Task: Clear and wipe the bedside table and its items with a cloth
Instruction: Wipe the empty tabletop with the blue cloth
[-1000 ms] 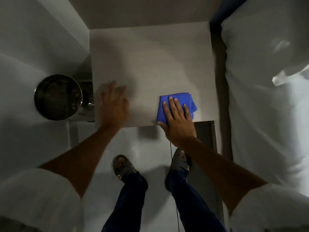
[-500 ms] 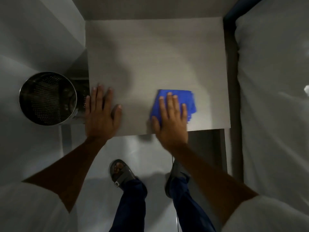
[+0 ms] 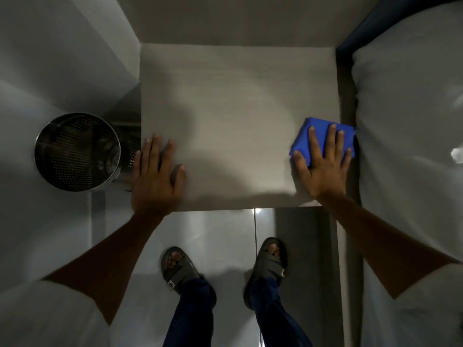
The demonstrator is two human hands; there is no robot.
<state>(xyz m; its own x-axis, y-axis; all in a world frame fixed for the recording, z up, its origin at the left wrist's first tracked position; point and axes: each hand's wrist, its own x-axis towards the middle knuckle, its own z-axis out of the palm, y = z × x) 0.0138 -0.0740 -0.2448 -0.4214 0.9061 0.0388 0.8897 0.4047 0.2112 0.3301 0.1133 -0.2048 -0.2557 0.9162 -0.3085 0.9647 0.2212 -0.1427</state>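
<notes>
On the bedside table (image 3: pixel 238 101), two flat hands, one blue cloth (image 3: pixel 318 136).

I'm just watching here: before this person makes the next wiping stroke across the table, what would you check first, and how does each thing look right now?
1. Blue cloth lies flat under the right hand: ok, the palm and spread fingers press it down.
2. Cloth fully on the bedside table: not ok, it sits at the right edge and its far corner reaches toward the bed.
3. Left hand braced: ok, flat on the table's near left corner.
4. Tabletop free of items in the stroke's path: ok, nothing stands on it.
5. Metal bin clear of the left hand: cannot tell, they look very close.
6. Surface already clean: cannot tell, the light is too dim.
</notes>
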